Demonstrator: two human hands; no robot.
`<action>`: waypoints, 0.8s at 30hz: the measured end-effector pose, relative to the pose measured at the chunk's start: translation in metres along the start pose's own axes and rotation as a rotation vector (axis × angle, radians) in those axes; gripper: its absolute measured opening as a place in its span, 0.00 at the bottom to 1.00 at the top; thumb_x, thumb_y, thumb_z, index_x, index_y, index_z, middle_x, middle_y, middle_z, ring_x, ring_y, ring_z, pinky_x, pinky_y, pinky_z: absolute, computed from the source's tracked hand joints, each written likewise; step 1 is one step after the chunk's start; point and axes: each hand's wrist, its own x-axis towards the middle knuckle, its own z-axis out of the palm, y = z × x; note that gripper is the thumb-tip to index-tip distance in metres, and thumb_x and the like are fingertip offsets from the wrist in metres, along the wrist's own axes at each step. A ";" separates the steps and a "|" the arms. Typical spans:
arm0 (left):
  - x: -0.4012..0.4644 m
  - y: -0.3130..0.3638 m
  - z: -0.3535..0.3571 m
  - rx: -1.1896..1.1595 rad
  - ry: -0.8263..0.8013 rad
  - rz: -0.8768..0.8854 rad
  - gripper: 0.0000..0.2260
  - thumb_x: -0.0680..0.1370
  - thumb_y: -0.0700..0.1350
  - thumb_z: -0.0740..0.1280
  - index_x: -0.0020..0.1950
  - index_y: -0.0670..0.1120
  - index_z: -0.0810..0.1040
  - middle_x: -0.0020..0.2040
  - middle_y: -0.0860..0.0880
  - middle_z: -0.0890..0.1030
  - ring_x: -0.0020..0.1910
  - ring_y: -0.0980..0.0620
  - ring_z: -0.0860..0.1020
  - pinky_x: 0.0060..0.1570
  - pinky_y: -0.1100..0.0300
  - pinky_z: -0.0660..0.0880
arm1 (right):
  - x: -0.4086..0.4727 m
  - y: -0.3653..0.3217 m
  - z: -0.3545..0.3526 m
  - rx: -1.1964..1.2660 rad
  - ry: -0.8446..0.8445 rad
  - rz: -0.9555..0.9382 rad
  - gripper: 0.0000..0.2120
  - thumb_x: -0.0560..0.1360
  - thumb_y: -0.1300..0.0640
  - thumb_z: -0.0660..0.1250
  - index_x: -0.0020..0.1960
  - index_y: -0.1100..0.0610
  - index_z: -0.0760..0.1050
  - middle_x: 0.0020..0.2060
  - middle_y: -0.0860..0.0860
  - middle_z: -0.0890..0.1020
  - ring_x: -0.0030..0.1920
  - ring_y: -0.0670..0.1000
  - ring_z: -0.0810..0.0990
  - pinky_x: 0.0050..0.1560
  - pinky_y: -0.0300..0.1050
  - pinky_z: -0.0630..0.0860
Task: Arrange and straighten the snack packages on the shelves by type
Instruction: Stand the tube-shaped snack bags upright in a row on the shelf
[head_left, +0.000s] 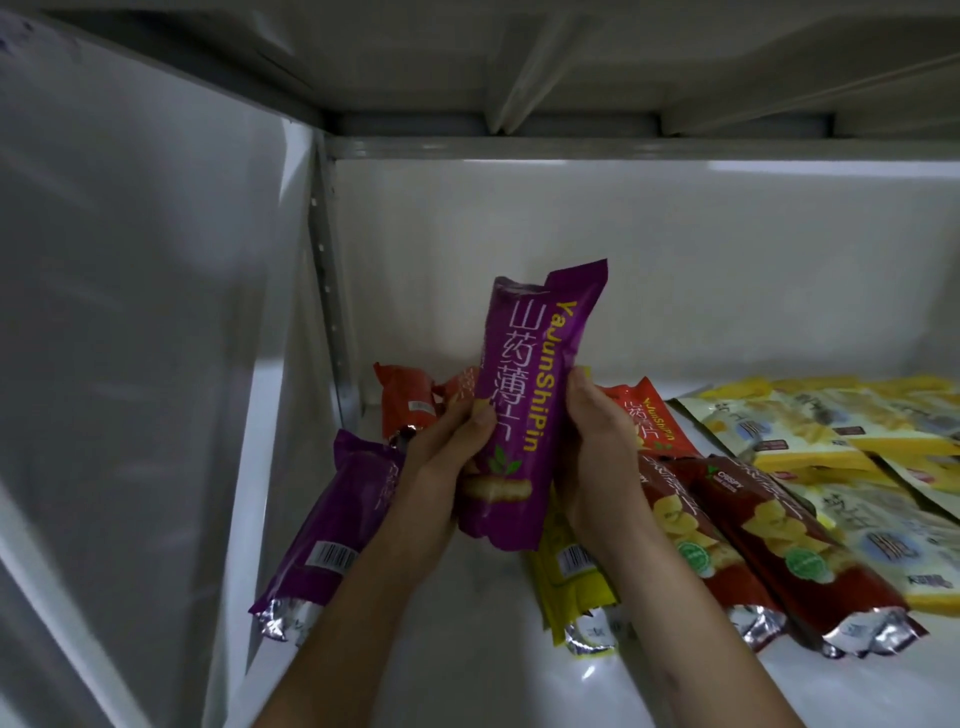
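Held package: purple snack package (524, 410), lifted upright above the shelf (467, 649)
Left hand (441, 457): grips its left edge, thumb on the front
Right hand (597, 447): fingers curled round its right edge
Left of hands: second purple package (332, 530) lying flat
Behind: orange packages (405, 400)
Right: yellow package (571, 582), red packages (753, 540), yellow-and-white bags (841, 431)

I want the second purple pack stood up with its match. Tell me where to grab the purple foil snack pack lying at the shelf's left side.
Take the lying purple foil snack pack around its middle, coming from above with the left hand. It lies flat and long, crimped silver end toward the shelf front; the narrow body suits a wrap-around grip, and its top is uncovered.
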 end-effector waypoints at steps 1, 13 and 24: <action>0.001 0.001 -0.001 -0.046 -0.008 -0.012 0.13 0.73 0.49 0.76 0.56 0.49 0.86 0.52 0.43 0.88 0.40 0.44 0.88 0.39 0.52 0.86 | 0.000 0.000 -0.001 -0.033 0.017 -0.014 0.18 0.84 0.48 0.61 0.61 0.60 0.81 0.56 0.63 0.85 0.58 0.65 0.85 0.62 0.61 0.81; 0.004 -0.001 -0.004 0.051 0.040 0.105 0.22 0.73 0.49 0.73 0.67 0.46 0.81 0.58 0.45 0.87 0.56 0.46 0.86 0.51 0.55 0.83 | 0.006 -0.001 -0.011 -0.266 0.053 -0.195 0.09 0.82 0.57 0.67 0.56 0.59 0.84 0.49 0.54 0.89 0.50 0.54 0.88 0.49 0.45 0.85; 0.004 -0.006 -0.002 0.175 0.075 0.113 0.19 0.76 0.53 0.70 0.62 0.45 0.85 0.55 0.46 0.88 0.55 0.47 0.87 0.54 0.55 0.82 | 0.004 -0.006 -0.011 -0.216 0.071 -0.112 0.20 0.79 0.44 0.68 0.58 0.59 0.85 0.52 0.53 0.89 0.58 0.55 0.87 0.59 0.52 0.83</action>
